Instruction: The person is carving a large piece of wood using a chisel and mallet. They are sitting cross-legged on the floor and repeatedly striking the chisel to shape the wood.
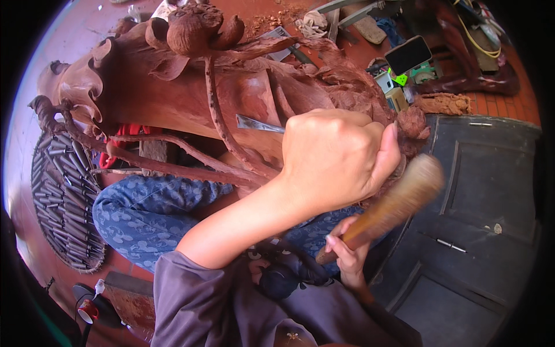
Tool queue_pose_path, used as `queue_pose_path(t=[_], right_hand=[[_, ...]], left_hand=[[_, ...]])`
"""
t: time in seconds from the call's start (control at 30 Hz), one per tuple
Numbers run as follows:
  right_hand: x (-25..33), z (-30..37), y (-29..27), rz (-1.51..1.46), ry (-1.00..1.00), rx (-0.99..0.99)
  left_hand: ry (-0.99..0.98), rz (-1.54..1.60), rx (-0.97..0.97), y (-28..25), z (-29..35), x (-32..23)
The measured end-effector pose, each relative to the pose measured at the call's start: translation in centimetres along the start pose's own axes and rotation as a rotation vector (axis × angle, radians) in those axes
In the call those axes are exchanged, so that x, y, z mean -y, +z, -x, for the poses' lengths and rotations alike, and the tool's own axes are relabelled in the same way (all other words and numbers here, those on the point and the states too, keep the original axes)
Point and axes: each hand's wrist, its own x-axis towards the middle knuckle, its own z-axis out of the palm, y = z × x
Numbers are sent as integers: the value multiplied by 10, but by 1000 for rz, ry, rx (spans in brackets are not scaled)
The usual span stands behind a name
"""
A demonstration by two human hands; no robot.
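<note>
A large reddish-brown wood carving (pixel 179 98) with curled leaves, thin stems and rounded pods lies across the upper part of the view, over my bent legs. My left hand (pixel 338 153) is closed in a fist around a chisel (pixel 260 124). Its flat metal blade sticks out to the left over the carving, while the handle is hidden in the fist. Below and to the right, my right hand (pixel 350 248) grips the narrow end of a wooden mallet (pixel 381 214). The mallet's thick end, blurred by motion, points up and right, beside my left hand.
At the left, a rounded tray holds many chisels (pixel 63 191). A dark panelled board (pixel 491 179) lies at the right with a pen-like tool (pixel 451 245) on it. A phone (pixel 408 55) stands among small items at the upper right. A red cup (pixel 88 312) is at lower left.
</note>
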Motion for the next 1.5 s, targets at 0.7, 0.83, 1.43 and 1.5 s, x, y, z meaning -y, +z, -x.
queue_pose_path(t=[0.7,0.83,1.43,1.5], right_hand=[[-10,15,-7,2,-366,185],[-17,19,-9,343,-243,91],[-28,9,1,109,-271,65],[-28,10,-1,267,-199,57]], left_hand=[[126,257,-90,10,10,-22],[110,287,-81,7,8,-17],[169,239,-58,7,10,-9],[157,208,-38,5,9,-7]])
